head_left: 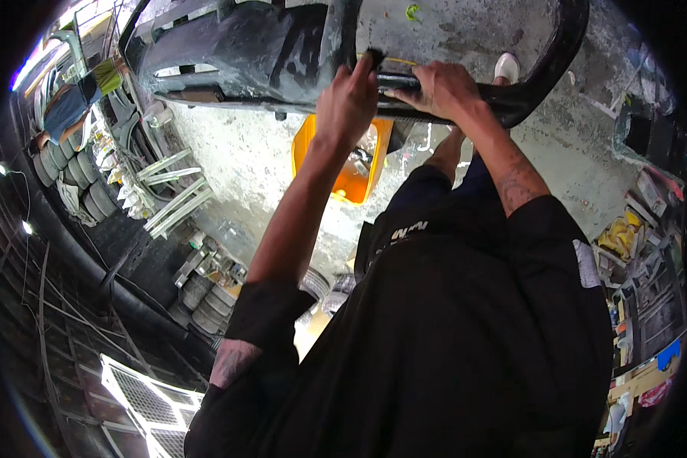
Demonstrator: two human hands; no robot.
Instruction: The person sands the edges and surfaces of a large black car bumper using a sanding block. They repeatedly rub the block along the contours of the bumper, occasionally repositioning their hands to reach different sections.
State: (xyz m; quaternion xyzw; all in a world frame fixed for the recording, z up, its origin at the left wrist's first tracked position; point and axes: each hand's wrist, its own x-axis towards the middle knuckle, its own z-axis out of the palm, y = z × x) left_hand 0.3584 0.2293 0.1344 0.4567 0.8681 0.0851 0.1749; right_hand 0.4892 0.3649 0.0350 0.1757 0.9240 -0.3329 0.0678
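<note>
A large black car bumper (237,53) is held up in front of me, its curved end (565,46) sweeping to the upper right. My left hand (347,99) is closed around a small dark object (374,56) pressed against the bumper's lower edge; what kind of object it is I cannot tell. My right hand (443,88) sits just beside it, fingers curled over the bumper's lower rim (504,99). The two hands nearly touch. My black shirt fills the lower middle of the view.
An orange plastic bin (351,179) stands on the grey concrete floor (229,168) below the hands. Stacked tyres (61,164) and white strips (168,191) lie at left, where another person (72,103) stands. Cluttered shelves (641,252) line the right. My white shoe (506,67) shows past the bumper.
</note>
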